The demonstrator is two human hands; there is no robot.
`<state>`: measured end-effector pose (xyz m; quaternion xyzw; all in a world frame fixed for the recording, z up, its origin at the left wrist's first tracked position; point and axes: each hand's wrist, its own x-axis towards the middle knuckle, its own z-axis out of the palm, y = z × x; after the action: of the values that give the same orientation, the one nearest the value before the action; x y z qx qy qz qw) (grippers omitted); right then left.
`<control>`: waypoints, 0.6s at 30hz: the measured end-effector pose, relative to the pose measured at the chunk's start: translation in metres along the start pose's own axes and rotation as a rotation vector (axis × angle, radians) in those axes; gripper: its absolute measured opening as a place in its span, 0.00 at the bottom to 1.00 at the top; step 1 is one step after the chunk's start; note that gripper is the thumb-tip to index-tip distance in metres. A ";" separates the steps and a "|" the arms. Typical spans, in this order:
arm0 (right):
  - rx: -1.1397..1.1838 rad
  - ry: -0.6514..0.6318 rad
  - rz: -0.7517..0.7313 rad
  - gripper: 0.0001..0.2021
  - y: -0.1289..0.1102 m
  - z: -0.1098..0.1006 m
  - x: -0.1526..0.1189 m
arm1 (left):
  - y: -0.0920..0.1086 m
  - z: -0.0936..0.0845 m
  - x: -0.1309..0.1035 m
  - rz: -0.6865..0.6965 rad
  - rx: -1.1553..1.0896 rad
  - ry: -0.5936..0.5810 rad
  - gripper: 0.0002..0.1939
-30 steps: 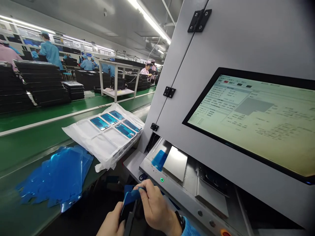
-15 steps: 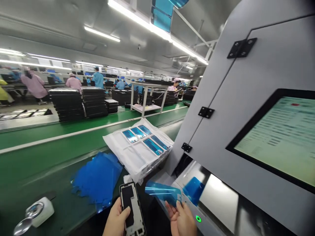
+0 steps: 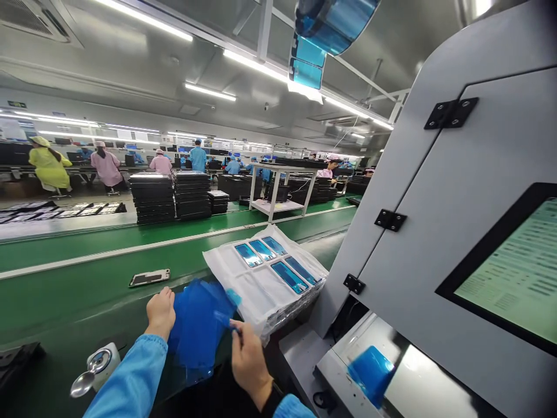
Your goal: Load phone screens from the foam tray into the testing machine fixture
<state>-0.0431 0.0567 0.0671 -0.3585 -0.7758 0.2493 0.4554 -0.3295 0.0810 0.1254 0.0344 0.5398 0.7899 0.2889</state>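
On the green conveyor belt lies a phone frame [image 3: 150,277], flat, black-edged and pale inside. Just below it is my left hand [image 3: 161,312], its fingers curled together and nothing visible in them; a small gap separates it from the frame. My right hand [image 3: 250,354] pinches a blue protective film [image 3: 223,318], which hangs over a heap of blue films [image 3: 195,331] on the near ledge. The held film blurs into the heap, so its far edge is hard to make out.
Right of the heap, a white tray [image 3: 246,290] carries several blue-faced phone parts. A grey machine [image 3: 418,244] with a screen fills the right side, another blue film [image 3: 372,371] on its plate. A white dispenser [image 3: 107,363] stands at left. Stacked black trays [image 3: 151,200] and co-workers are beyond.
The phone frame has left my left hand and now rests on the belt. My right hand has moved left with the blue film, from beside the machine to the heap. The view has shifted left.
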 end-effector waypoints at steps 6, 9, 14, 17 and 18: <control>-0.194 -0.459 -0.135 0.15 0.016 0.057 0.011 | -0.012 -0.018 -0.029 0.032 -0.054 -0.071 0.11; -0.171 -0.572 -0.154 0.30 0.015 0.054 0.004 | -0.009 -0.019 -0.039 0.028 -0.079 -0.136 0.14; -0.083 -0.415 -0.067 0.29 0.028 0.016 -0.035 | -0.016 0.006 -0.048 0.097 0.074 -0.302 0.14; -0.180 -0.252 -0.088 0.19 0.027 -0.023 -0.064 | -0.027 0.048 -0.052 0.270 0.320 -0.483 0.15; -0.232 -0.209 -0.114 0.15 0.022 -0.037 -0.071 | -0.030 0.066 -0.055 0.359 0.438 -0.550 0.16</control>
<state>0.0200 0.0163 0.0308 -0.3364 -0.8616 0.1677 0.3412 -0.2471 0.1170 0.1404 0.3994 0.5833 0.6553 0.2661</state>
